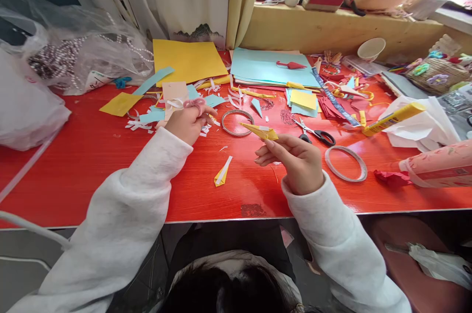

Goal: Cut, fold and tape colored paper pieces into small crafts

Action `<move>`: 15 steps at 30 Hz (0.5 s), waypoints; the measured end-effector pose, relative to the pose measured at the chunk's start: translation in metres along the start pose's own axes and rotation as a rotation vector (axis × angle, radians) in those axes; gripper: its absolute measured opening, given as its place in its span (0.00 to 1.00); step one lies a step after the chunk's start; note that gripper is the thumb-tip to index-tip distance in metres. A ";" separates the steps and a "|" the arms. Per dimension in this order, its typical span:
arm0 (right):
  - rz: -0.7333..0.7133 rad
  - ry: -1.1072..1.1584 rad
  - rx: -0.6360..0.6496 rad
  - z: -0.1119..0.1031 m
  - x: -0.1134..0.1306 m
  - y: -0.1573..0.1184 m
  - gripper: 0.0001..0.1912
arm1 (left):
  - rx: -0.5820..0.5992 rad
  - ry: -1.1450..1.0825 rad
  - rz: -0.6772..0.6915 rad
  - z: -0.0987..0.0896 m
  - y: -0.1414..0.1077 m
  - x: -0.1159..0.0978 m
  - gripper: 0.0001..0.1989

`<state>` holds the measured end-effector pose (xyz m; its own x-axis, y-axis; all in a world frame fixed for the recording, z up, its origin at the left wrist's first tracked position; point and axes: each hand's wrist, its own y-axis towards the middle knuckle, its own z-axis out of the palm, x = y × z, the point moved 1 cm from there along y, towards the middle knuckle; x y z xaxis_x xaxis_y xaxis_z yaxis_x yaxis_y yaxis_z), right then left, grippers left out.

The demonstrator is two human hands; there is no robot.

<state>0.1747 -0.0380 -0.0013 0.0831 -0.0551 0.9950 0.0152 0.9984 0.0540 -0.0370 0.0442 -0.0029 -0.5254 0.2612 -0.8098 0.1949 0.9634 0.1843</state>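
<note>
My right hand [295, 158] pinches a yellow folded paper cone [260, 130] between thumb and fingers, its narrow tip pointing left and a white strip on its side. My left hand [187, 124] is over the paper scraps, fingers curled to the right around a pink looped thing [194, 102] like scissor handles; its blades, if any, are hidden. Between the hands a roll of clear tape [238, 122] lies flat. Nearer me rests another small yellow folded paper piece [223, 171] with a white strip along it.
Black-handled scissors [313, 131], a second tape roll [345, 163] and a yellow glue stick [394, 119] lie right on the red table [110, 180]. Behind are yellow paper [190, 60] and blue sheets [258, 68] bearing a red folded piece [292, 65]. Plastic bags [29, 101] stand left.
</note>
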 end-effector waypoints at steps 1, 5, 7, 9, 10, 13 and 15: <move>-0.001 -0.001 0.006 0.000 0.000 0.000 0.10 | -0.022 0.013 0.010 0.000 0.000 0.001 0.08; 0.019 -0.008 0.023 0.001 0.000 -0.001 0.11 | -0.064 0.221 0.045 0.000 0.000 -0.003 0.05; 0.026 -0.006 0.036 0.001 0.000 -0.001 0.11 | -0.040 0.280 0.005 0.001 -0.001 -0.006 0.04; 0.027 -0.004 0.058 0.001 -0.001 -0.001 0.11 | -0.056 0.272 0.020 0.003 -0.002 -0.010 0.05; 0.030 -0.001 0.075 0.001 -0.002 0.000 0.11 | -0.081 0.251 0.060 0.003 -0.003 -0.013 0.06; 0.059 0.002 0.144 0.001 -0.004 0.001 0.12 | -0.083 0.147 0.204 0.005 -0.008 -0.022 0.09; 0.078 -0.005 0.190 0.002 -0.005 0.001 0.13 | 0.048 0.041 0.244 0.009 -0.013 -0.027 0.12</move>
<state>0.1722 -0.0367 -0.0065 0.0716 0.0223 0.9972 -0.1793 0.9838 -0.0091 -0.0176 0.0241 0.0120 -0.4906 0.4887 -0.7214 0.3585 0.8678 0.3440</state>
